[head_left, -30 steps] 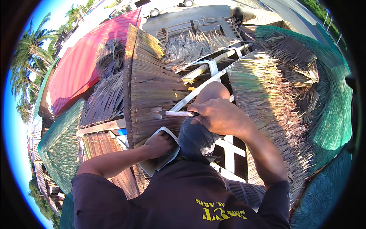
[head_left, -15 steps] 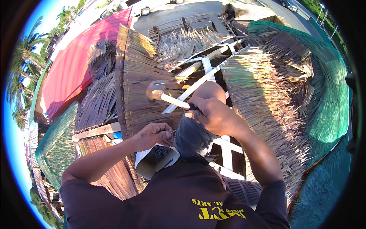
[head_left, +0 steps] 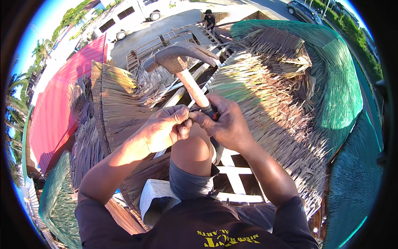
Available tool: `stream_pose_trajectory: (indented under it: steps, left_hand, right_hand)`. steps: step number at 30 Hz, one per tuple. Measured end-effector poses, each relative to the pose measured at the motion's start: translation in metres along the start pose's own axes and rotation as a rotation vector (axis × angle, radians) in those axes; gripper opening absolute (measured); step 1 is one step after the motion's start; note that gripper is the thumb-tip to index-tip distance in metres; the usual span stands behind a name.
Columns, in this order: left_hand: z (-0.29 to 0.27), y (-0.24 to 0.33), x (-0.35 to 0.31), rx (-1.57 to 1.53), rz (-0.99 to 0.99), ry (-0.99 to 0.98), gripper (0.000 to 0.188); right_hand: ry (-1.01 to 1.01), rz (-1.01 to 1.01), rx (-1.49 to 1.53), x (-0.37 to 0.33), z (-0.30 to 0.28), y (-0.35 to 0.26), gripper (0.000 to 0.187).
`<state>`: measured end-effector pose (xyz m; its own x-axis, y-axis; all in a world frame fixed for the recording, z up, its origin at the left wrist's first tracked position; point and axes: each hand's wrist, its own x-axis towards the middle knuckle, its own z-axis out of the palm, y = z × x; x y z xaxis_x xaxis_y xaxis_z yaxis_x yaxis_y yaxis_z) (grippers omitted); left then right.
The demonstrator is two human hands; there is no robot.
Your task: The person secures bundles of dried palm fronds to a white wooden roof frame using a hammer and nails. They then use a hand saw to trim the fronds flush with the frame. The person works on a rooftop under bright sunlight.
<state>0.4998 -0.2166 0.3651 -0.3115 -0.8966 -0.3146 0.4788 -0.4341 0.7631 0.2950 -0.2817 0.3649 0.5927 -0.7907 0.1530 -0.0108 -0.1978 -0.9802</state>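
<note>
Dry brown thatch, laid in a long stitched panel [head_left: 124, 101], is seen on the left in the head view, and a straw-coloured thatch slope [head_left: 265, 106] is spread on the right. Between them a white-painted wooden frame [head_left: 235, 176] is exposed. Farther left, a red corrugated metal roof [head_left: 62, 110] is seen; the far right is edged by green-tinted thatch [head_left: 342, 93]. On the far side, a white vehicle [head_left: 124, 18] is parked, and another person [head_left: 209, 20] is seen at the end of the roof.

A claw hammer with a rusty metal head and pale handle [head_left: 191, 86] is gripped near its handle's end by the right hand [head_left: 228, 122], its head raised toward the far left. The left hand [head_left: 168, 128] is curled, thumb against fingers, its fingertips touching the right hand's; whether anything small is pinched there cannot be told. Nearer, a white open-mouthed container [head_left: 155, 191] is seen left of the bent knee [head_left: 191, 153].
</note>
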Motion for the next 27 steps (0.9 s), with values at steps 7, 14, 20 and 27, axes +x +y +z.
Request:
stream_pose_trajectory:
  steps: [7,14,20,27]
  left_hand:
    - [-0.040,0.010,0.095,-0.089,-0.289,-0.079,0.032]
    - [-0.130,-0.100,0.216,0.032,-0.351,0.192,0.019]
    - [-0.231,-0.154,0.313,1.018,-0.244,0.266,0.017]
    - [-0.376,-0.138,0.450,1.558,0.273,0.228,0.017]
  right_hand:
    - [0.114,0.081,0.288,0.034,-0.024,0.064,0.014]
    - [0.280,0.412,0.325,0.061,-0.033,0.223,0.020]
    - [0.461,0.730,0.368,0.089,-0.043,0.395,0.021]
    - [0.432,0.853,-0.046,0.121,-0.038,0.502,0.026]
